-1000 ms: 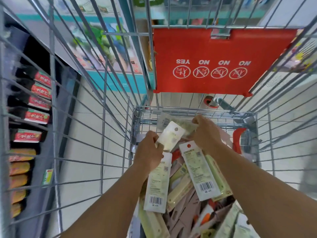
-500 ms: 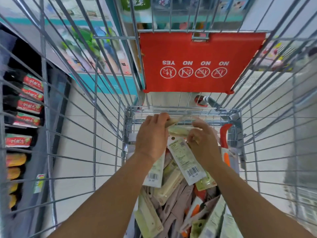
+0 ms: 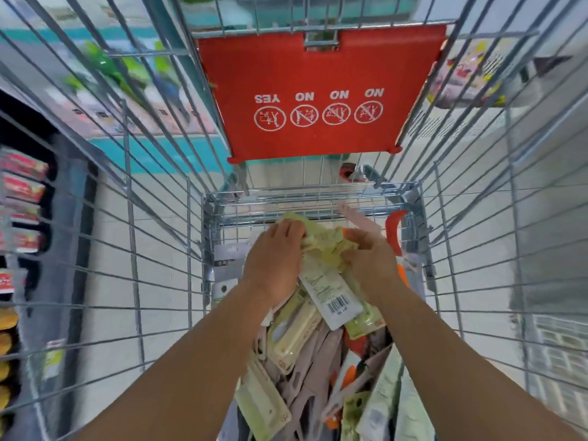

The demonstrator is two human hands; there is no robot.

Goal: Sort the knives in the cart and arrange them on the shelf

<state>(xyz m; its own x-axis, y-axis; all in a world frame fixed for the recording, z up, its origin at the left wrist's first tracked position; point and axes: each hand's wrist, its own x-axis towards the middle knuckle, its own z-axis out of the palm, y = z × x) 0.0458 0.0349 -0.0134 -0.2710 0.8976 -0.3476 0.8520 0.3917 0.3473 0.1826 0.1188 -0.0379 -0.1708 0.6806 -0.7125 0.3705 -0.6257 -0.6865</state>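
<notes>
Both my arms reach down into a wire shopping cart [image 3: 394, 189]. My left hand [image 3: 273, 262] and my right hand [image 3: 370, 259] grip the top ends of a bunch of pale green packaged knives [image 3: 321, 246] held between them. One pack with a white barcode label [image 3: 332, 292] hangs down from the bunch. Below lies a pile of several more packaged knives [image 3: 292, 342] in cream, green, beige and orange, on the cart floor. Which fingers pinch which pack is blurred.
A red child-seat flap [image 3: 318, 90] with YES/NO icons hangs at the cart's far end. An orange-red handle [image 3: 393, 230] leans in the far right corner. Shelves with red-labelled goods [image 3: 22, 189] stand to the left, outside the cart's wire side.
The hands have come together, gathering the separately held packs into one bunch at the far end of the cart. The view has shifted left and down.
</notes>
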